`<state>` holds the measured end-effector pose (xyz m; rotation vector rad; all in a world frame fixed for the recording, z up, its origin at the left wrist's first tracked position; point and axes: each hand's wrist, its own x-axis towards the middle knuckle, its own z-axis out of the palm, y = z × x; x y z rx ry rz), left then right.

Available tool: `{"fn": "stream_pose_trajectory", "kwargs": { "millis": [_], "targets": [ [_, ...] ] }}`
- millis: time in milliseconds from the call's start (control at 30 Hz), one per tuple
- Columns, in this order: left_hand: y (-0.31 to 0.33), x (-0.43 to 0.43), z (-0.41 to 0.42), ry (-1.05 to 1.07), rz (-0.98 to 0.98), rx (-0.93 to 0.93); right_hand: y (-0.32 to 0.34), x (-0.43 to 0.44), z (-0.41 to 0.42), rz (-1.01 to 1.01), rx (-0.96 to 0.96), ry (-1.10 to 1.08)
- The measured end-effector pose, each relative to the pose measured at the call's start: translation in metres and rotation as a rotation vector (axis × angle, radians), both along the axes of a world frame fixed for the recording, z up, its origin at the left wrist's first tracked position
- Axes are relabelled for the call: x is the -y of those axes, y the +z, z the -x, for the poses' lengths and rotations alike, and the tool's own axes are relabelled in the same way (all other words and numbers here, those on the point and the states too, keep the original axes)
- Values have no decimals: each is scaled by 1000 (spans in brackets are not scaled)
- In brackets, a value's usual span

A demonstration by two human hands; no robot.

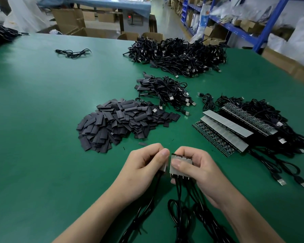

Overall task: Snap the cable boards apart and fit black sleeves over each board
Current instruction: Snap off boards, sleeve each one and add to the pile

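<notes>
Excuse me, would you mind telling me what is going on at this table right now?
A person is breaking cable boards apart over the green table. The left hand pinches a small piece, the right hand grips a short strip, and a narrow gap shows between them; black cables hang from both. No sleeve is on either yet. The pile of black sleeves lies ahead, uncut board strips to the right.

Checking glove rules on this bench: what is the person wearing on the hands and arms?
Nothing visible. The left hand and right hand are bare: no gloves, rings, watch or wrist strap. The forearms are uncovered to the frame edge, no cuffs in view. Fingernails are short and plain.
</notes>
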<state>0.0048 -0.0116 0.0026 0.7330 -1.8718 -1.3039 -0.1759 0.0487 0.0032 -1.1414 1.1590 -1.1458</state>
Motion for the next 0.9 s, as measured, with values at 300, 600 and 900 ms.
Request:
{"fn": "stream_pose_trajectory", "kwargs": {
  "millis": [300,600,900],
  "targets": [
    [0,2,0,256,195,-27,4,-2,-3,356,-774,-107],
    [-6,19,-8,324,143,-7,12,-5,-11,149,9,-51],
    [-17,53,-23,573,193,327,34,-7,40,64,751,-179]
  ]
}}
